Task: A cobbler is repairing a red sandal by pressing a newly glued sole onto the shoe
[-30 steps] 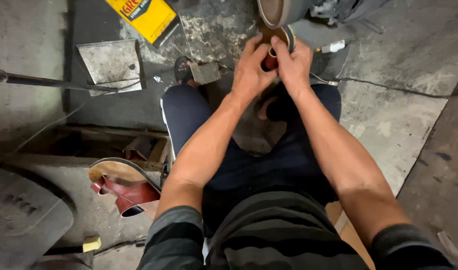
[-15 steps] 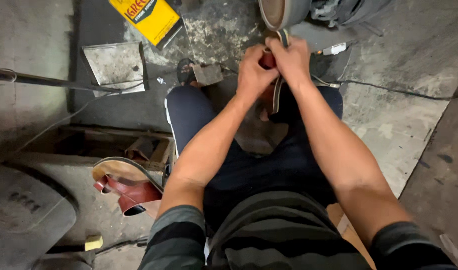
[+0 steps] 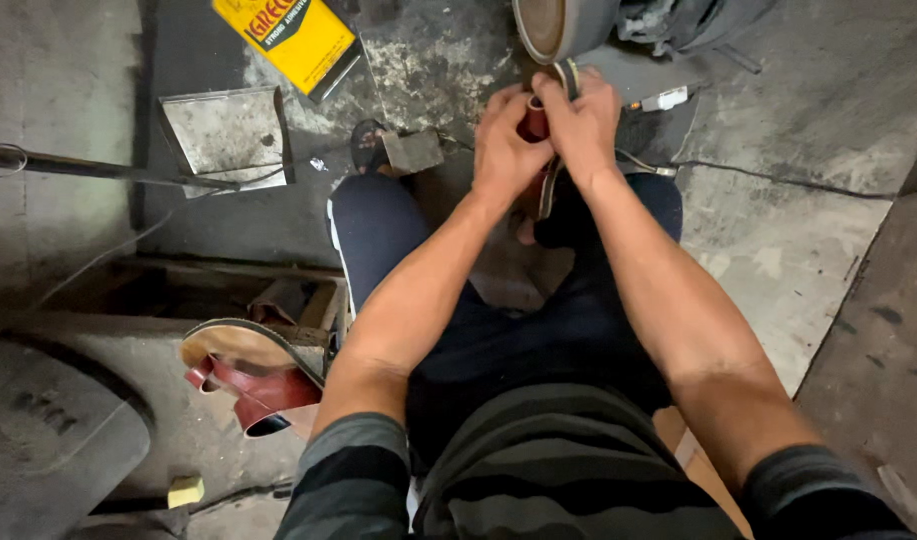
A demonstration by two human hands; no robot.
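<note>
**Two hands gripping a dark red sandal at the grinding wheel**

Nearest the camera, the person is sitting low in a dark striped top, both bare forearms stretching forward over dark trousers. To the person's left, close by the knee, a second sandal point(image 3: 247, 375) with dark red straps is lying on its side on the floor, its pale insole facing up, and a small yellow block point(image 3: 186, 490) is resting on the floor nearer still.

Farther out, the two hands are meeting in front of the knees. The left hand point(image 3: 509, 140) is curling tight around the dark red sandal point(image 3: 536, 125), fingers wrapping its red upper. The right hand point(image 3: 584, 125) is clenching the same sandal from the other side, its fingers pressing over the top, while the sandal's edge is running down between the wrists. The sandal is being held up off the floor, right under the grinding wheel point(image 3: 559, 25) and seemingly touching its rim.

Beyond the hands, a small grey block point(image 3: 412, 150) is lying on the stained concrete floor point(image 3: 799, 230). A flat metal tray point(image 3: 224, 130) is sitting farther left, with a thin metal rod point(image 3: 89, 165) crossing beside it, and a yellow tin point(image 3: 289, 38) is lying at the far edge.
</note>
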